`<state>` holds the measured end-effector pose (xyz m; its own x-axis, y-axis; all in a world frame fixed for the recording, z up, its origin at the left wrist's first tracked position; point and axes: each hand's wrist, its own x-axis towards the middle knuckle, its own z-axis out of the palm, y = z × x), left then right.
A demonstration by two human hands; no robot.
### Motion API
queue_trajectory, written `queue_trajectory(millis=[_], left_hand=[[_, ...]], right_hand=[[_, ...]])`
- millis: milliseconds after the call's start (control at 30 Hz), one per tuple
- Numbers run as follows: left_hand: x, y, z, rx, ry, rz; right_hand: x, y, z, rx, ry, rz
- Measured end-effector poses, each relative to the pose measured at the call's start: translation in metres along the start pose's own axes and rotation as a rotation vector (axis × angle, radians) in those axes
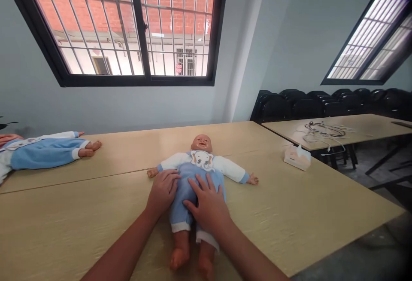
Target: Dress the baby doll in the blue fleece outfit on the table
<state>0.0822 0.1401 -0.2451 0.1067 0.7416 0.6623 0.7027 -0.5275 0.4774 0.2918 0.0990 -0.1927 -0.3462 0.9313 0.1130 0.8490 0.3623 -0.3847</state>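
Note:
A baby doll [185, 186] in a blue and white outfit lies on its back on the wooden table, its head away from me and its bare feet toward me. Both its arms are spread out to the sides. My left hand [163, 190] rests along the left side of the doll's body, fingers extended over the blue cloth. Lying flat across the doll's lower belly and thigh, my right hand [209, 203] has its fingers spread. Neither hand grips anything that I can see.
A second doll [48, 150] in similar clothes lies at the far left of the table [96, 225]. A tissue box [297, 157] sits to the right. Tangled cables [325, 131] lie on another table, with black chairs [304, 105] stacked behind it.

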Motion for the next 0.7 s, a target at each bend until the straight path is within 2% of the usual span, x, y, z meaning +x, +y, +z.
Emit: queue_trajectory(millis=[67, 167, 267, 333, 467, 600, 700], left_hand=[[-0.001, -0.006, -0.004, -0.037, 0.072, -0.086], [-0.003, -0.017, -0.008, -0.132, 0.157, -0.294], [-0.003, -0.023, -0.009, -0.198, 0.161, -0.468], [-0.003, -0.024, -0.007, -0.209, 0.117, -0.485], [-0.004, -0.022, -0.004, -0.209, -0.01, -0.43], [-0.004, -0.022, -0.004, -0.179, -0.148, -0.436], [-0.005, -0.023, -0.005, -0.143, -0.228, -0.442]], right_hand=[[0.015, 0.007, 0.001, -0.019, 0.025, 0.061], [0.047, 0.023, -0.003, -0.064, 0.049, 0.156], [0.09, 0.044, -0.014, -0.099, 0.06, 0.277], [0.123, 0.059, -0.023, -0.098, 0.054, 0.378], [0.188, 0.094, -0.042, -0.055, 0.049, 0.576], [0.241, 0.137, -0.059, -0.035, 0.021, 0.664], [0.27, 0.171, -0.069, -0.034, 0.016, 0.713]])
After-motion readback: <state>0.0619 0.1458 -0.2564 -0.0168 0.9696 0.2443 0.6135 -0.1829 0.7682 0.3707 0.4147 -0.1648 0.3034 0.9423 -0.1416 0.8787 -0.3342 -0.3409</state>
